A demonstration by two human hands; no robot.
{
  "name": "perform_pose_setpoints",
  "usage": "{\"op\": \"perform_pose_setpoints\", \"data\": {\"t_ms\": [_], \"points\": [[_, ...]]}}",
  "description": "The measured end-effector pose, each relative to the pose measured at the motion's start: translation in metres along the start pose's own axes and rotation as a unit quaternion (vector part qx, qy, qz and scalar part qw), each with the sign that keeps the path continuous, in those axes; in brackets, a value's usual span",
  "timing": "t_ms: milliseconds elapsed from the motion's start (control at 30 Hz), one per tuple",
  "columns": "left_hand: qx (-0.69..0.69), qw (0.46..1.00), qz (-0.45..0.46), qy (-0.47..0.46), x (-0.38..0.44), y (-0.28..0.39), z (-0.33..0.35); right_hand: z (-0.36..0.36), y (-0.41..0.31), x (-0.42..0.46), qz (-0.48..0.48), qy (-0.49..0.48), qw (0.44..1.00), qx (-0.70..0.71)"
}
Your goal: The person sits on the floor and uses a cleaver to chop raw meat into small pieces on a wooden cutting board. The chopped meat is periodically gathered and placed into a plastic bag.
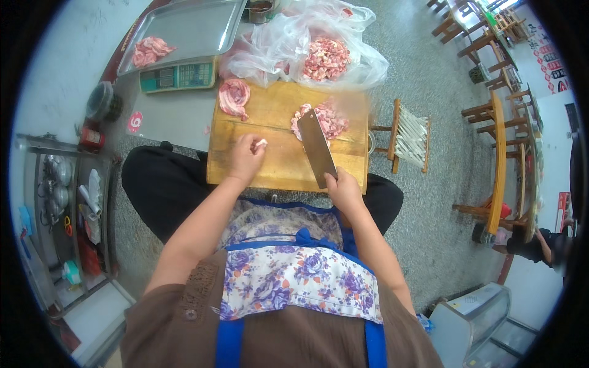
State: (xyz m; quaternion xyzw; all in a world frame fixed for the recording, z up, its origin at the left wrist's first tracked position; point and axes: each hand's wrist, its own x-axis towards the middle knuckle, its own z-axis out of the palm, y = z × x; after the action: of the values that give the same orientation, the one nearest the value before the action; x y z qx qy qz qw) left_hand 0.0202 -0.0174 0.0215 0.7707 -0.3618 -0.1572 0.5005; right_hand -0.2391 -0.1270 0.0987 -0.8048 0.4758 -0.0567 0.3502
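My right hand (343,187) grips the handle end of a cleaver (316,149), its broad blade angled up and left over a wooden chopping board (280,170). Beyond the blade, partly covered by it, lies a pile of chopped raw meat (332,120). My left hand (247,156) is above the board's left half, its fingers curled around a small whitish piece of meat or fat (261,143). A larger curled strip of raw meat (234,97) rests at the board's far left corner.
Behind the board, an open clear plastic bag (359,64) holds diced meat (326,58). A metal tray (193,27) with a meat piece (152,51) sits above a digital scale (177,76). A small stool (409,135) stands right; a person's arm (543,244) shows at far right.
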Motion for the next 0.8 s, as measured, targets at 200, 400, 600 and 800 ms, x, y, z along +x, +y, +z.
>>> {"op": "perform_pose_setpoints", "data": {"t_ms": [200, 400, 600, 800], "points": [[0.063, 0.982, 0.174, -0.043, 0.021, -0.01, 0.026, 0.008, -0.018, -0.016, -0.045, 0.017, 0.998, -0.036], [0.004, 0.994, 0.103, -0.032, 0.009, 0.001, 0.018, 0.012, -0.033, -0.026, -0.073, -0.009, 0.99, -0.117], [0.07, 0.983, 0.156, -0.068, 0.015, -0.003, 0.015, 0.011, -0.043, -0.025, -0.075, -0.049, 0.987, -0.13], [0.103, 0.969, 0.223, -0.026, 0.012, -0.009, 0.018, 0.01, -0.062, -0.012, -0.042, -0.141, 0.978, -0.151]]}}
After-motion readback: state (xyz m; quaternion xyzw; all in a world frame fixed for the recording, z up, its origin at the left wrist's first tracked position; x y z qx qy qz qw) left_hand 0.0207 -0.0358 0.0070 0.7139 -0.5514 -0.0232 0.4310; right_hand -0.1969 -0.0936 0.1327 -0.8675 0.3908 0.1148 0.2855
